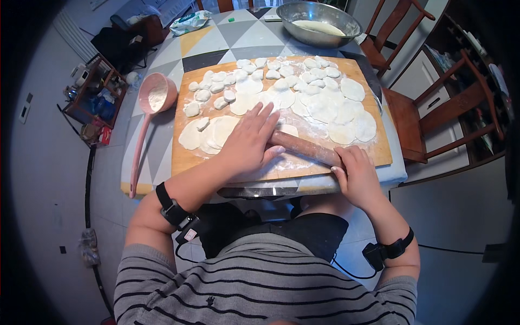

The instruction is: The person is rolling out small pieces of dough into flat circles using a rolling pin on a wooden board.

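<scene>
A wooden rolling pin (306,149) lies slantwise over a floured wooden board (260,175). My right hand (357,174) grips its right end, fingers curled over the wood. My left hand (252,142) lies over the pin's left end with its fingers extended and close together. A piece of dough (287,130) shows just behind the pin, partly covered by it. Flat dough rounds (327,107) overlap at the board's back right, and more rounds (191,135) lie left of my left hand, one with a small dough lump (202,124) on it. Several dough lumps (217,87) sit along the back.
A pink long-handled scoop (142,142) with flour stands left of the board on the patterned tablecloth (239,36). Behind the board are a steel bowl (288,24) holding dough and a soft packet (190,23). Wooden chairs (406,122) stand close at the right.
</scene>
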Demonstrator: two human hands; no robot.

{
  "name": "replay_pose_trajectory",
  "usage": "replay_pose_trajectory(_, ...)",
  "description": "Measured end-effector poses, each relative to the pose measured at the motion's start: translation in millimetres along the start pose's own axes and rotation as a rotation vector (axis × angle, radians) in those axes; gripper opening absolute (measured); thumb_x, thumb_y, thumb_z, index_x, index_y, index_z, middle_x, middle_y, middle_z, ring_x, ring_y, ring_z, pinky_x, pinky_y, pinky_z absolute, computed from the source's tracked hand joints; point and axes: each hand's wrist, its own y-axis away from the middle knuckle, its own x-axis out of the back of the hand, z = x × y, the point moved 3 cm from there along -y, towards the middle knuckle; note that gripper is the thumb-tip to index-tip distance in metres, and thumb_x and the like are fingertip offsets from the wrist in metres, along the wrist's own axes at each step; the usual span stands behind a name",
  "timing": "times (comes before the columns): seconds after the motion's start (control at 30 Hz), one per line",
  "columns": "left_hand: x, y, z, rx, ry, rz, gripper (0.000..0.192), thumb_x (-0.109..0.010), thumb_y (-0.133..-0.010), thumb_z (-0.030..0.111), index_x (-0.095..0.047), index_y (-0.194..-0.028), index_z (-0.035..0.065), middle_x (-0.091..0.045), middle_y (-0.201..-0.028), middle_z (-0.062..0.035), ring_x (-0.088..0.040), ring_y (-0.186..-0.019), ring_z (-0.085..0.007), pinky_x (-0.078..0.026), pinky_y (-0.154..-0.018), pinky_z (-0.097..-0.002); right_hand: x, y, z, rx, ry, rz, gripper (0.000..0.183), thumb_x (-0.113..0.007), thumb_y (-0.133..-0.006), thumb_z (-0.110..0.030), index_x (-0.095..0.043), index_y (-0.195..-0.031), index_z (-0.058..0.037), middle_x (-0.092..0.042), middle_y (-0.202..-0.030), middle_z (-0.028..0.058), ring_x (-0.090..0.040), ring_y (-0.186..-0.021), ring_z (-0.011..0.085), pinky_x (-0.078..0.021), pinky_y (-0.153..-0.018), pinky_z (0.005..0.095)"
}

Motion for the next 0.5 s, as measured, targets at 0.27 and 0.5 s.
replay_pose_trajectory(0.27,-18,-67,-23,0.022,-0.081,0.002,0.060,-0.045,-0.098,0.038,-0.034,-0.146,0.0044,-0.023,-0.156,-0.0176,-0.017,-0.146,-0.0376,-0.016,-0.118,-0.0505,-6,-36,19,-0.124,0.409,0.047,0.060,-0.053,-0.092,-0.039,-0.045,-0.142,-0.0072,-0.019,-0.157,0.0167,-0.011,-0.146,0.0361,-0.0059,-0.115,0.0585)
replay_pose_trajectory(0.5,-8,-31,-16,-0.038,-0.046,-0.070,0.058,-0.049,-0.096,0.033,-0.036,-0.145,0.0049,-0.025,-0.156,-0.0170,-0.018,-0.145,-0.0372,-0.016,-0.117,-0.0520,-4,-15,2,-0.056,0.377,-0.065,0.065,-0.058,-0.090,-0.035,-0.039,-0.143,-0.0039,-0.024,-0.156,0.0168,-0.014,-0.146,0.0358,-0.0083,-0.116,0.0572)
